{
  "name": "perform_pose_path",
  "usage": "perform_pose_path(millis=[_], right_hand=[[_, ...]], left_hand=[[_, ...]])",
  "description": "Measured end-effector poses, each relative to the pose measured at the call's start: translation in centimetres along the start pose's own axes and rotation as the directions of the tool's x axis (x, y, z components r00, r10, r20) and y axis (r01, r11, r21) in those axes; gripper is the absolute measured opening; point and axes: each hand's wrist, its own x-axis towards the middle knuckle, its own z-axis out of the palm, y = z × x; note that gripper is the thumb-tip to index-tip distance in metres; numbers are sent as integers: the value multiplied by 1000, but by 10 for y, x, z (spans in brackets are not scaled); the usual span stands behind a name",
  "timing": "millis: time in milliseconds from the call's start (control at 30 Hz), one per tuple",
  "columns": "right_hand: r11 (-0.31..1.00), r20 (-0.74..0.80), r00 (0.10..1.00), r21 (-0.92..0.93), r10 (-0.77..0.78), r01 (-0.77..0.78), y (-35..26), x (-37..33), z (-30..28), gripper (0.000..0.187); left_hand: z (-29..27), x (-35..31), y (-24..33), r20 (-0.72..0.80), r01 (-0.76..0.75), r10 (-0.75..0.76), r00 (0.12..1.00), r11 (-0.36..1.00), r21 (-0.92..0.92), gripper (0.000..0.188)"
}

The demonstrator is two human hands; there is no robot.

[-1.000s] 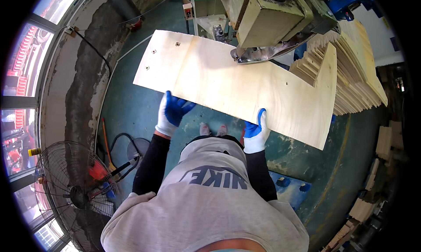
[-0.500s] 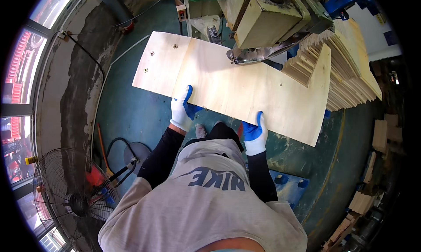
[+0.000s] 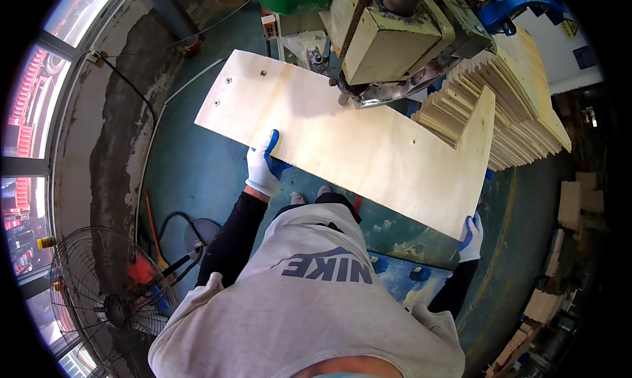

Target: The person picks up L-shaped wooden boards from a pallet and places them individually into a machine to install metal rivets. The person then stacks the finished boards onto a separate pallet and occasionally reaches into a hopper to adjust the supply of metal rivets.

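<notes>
Plywood panel [image 3: 342, 138], placed under machine head [image 3: 395, 49]: near edge pinched by left hand [image 3: 261, 169], corner clasped by right hand [image 3: 471, 238]. Three metal fittings [image 3: 263, 73] are seated at the left end; remaining work cannot be told.

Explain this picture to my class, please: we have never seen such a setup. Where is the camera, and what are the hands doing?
There is no robot here. A person wears the camera on their head, looking down past their grey shirt; its fisheye lens bends straight edges. The gloved left hand holds the near edge of a large wooden panel, thumb on top. The gloved right hand touches its near right corner. Three small round fittings sit toward the panel's left end. A pale machine head overhangs the far edge; any contact is unclear. Stacked boards stand at the right.
</notes>
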Motion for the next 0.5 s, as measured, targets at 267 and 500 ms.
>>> perform_pose_path(millis=[267, 500], right_hand=[[986, -233, 972, -165, -41, 2, 11, 66, 6, 31], [978, -147, 988, -206, -56, 25, 18, -3, 51, 22]], left_hand=[[25, -20, 16, 14, 107, -106, 994, 991, -87, 37], [-84, -90, 15, -217, -101, 78, 973, 990, -94, 32]])
